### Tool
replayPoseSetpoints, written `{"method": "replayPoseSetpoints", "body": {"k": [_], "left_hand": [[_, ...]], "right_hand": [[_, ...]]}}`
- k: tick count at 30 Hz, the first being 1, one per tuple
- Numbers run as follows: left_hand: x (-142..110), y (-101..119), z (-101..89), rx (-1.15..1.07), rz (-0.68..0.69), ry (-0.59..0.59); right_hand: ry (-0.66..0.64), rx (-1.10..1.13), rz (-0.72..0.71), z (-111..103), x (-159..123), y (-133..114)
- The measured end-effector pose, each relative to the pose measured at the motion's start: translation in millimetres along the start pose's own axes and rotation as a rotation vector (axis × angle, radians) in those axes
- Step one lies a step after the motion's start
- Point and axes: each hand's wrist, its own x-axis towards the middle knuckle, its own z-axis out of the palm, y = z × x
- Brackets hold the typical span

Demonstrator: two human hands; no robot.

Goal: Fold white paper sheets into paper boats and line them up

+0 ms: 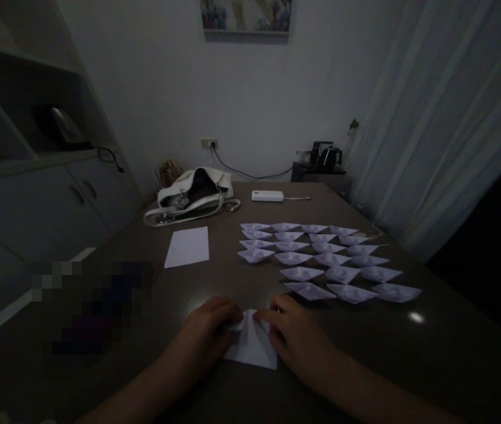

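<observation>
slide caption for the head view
Left hand and right hand on folded paper, near rows of paper boats.

The bare left forearm (144, 383) and bare right forearm (365, 383) are slanting inward from the lower corners. The bare left hand (213, 327) and bare right hand (299, 335) are facing each other, fingers curling, foremost fingertips (258, 317) pointing inward, just apart.

Folded paper (253, 348) partly under fingers (227, 310)
</observation>
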Motion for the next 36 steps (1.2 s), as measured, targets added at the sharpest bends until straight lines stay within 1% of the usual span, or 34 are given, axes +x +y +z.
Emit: {"method": "replayPoseSetpoints", "body": {"k": [4, 7, 12, 15, 21, 24, 28, 32, 36], "left_hand": [[-4, -2, -3.3, 0.053, 0.130, -0.071], [-7, -1, -5.1, 0.093, 0.184, -0.105], [-9, 2, -2.1, 0.104, 0.239, -0.106], [-10, 3, -0.9, 0.099, 0.254, -0.109], [-8, 8, -6.3, 0.104, 0.234, -0.194], [-8, 9, -6.6, 0.106, 0.235, -0.202], [-10, 9, -4.0, 0.128, 0.240, -0.206], [-11, 9, -2.9, 0.130, 0.259, -0.189], [-10, 11, -4.3, 0.133, 0.251, -0.206]], "right_hand": [[-0.022, -0.028, 0.026, -1, 2, -1], [0.023, -0.014, 0.053, 2, 3, 2], [0.080, 0.086, 0.126, 10, 3, 5], [0.098, 0.133, 0.139, 13, 3, 4], [0.148, 0.155, 0.123, 15, 5, 4], [0.152, 0.141, 0.062, 14, 5, 3], [0.108, 0.106, -0.101, 15, 3, 1], [0.049, 0.013, -0.244, 15, 0, 2], [0.019, -0.087, -0.370, 10, 1, 5]]}}
